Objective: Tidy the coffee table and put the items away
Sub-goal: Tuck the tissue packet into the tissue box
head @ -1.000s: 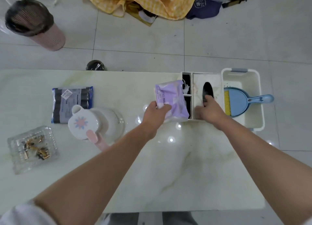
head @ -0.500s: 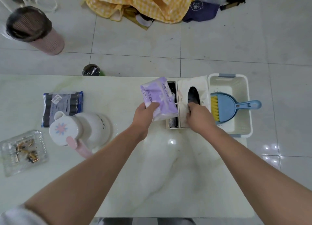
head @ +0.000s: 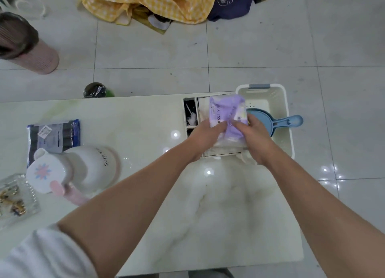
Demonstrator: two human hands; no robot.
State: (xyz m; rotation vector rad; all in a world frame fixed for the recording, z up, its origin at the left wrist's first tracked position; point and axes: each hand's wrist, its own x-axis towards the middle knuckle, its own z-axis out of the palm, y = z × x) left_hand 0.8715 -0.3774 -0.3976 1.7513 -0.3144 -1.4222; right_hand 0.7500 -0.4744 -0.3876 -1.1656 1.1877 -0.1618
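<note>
Pressing down with both hands, the person now has the purple tissue pack [head: 227, 115] on top of the white organizer box [head: 210, 131], over its wide compartment. Half a second ago only the left hand [head: 205, 135] carried the pack, just left of the box, while the right hand [head: 253, 137] rested at the dark oval opening of the box cover. Now that opening is hidden under the pack, and the right hand has come onto the pack too. The left hand grasps the pack at its left edge with fingers curled on it; the right hand grips its right side, thumb on top.

This means, I think, that the pack is being put into the box, so one item is almost away. I cannot tell if it is already inside or only lies on top.

Left of the box, on the worktop [head: 218, 204], more things wait: the white kettle [head: 87, 167] with a pink handle, the dark packet [head: 53, 135] behind it, and the clear plastic tray [head: 15, 198] at the far left. Just right of the box stands the white basket [head: 279, 102] with the blue dustpan [head: 277, 122] in it. Much of the tidying is therefore not yet done.
</note>
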